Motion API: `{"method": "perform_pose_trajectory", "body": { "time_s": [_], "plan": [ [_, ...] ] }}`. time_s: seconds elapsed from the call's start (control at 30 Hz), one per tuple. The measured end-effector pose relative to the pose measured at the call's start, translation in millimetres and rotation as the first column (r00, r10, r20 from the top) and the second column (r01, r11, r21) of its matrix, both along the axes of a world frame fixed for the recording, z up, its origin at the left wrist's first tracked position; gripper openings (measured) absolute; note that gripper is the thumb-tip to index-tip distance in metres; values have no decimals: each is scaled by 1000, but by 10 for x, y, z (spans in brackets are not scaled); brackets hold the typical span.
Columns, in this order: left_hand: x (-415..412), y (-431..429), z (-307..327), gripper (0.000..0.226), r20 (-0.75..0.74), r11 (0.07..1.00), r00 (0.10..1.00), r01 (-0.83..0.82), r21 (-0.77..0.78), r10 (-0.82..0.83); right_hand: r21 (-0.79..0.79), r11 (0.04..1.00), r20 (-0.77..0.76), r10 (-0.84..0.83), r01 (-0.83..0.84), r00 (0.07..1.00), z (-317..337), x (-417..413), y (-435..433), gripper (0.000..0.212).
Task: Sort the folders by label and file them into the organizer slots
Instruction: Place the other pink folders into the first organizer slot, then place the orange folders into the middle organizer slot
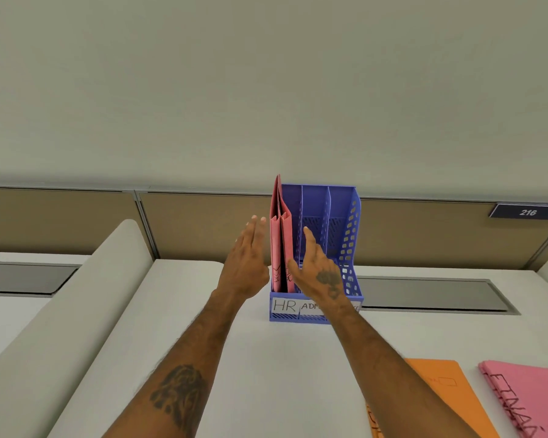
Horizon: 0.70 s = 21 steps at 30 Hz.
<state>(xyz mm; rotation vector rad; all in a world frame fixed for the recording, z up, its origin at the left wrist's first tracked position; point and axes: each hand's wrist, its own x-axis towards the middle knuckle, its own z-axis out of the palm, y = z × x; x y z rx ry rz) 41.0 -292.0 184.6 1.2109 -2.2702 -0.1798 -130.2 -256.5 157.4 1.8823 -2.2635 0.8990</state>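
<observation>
Fingers (256,226) of the left hand (246,263) are stretched out flat and close together, pointing up and away, palm turned toward the red folders (280,245); they grip nothing and sit just beside the outer face of the leftmost folder, though contact cannot be told. Across from them the right hand (318,273) is likewise open, its fingers extended, its thumb near the inner side of the folders, its back showing a small tattoo. Between the two hands the red folders stand upright in the leftmost slot of the blue organizer (345,216), their tops rising above its back wall. On the organizer's front strip a white label (284,306) reads "HR" under that slot; the next label begins "ADM" and is partly covered by the right wrist, and the third is mostly hidden. The middle and right slots hold no folders. The organizer rests on a white desk (266,374), against a tan partition (76,216) that carries a dark plate (527,212) marked "216" at far right. Near the right forearm, on the desk's near right part, lie an orange folder (446,396) and, beside it, a pink folder (532,396) with handwriting that starts "FINA". The left forearm shows a large dark tattoo.
</observation>
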Motion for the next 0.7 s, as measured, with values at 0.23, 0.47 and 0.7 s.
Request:
{"method": "perform_pose_trajectory", "body": {
  "time_s": [0.23, 0.47, 0.7],
  "plan": [
    [244, 486, -340, 92, 35, 990, 995, -100, 99, 96, 87, 996, 0, 35, -35, 999, -228, -240, 746, 77],
    [186, 1037, -584, 94, 86, 987, 995, -61, 148, 49, 250, 966, -192, -13, 62, 981, -421, -344, 1532, 82],
    [-124, 1683, -950, 90, 181, 986, 983, -13, 168, -17, 354, 925, -190, -74, 139, 979, -692, -623, 2294, 97]
  ]
}}
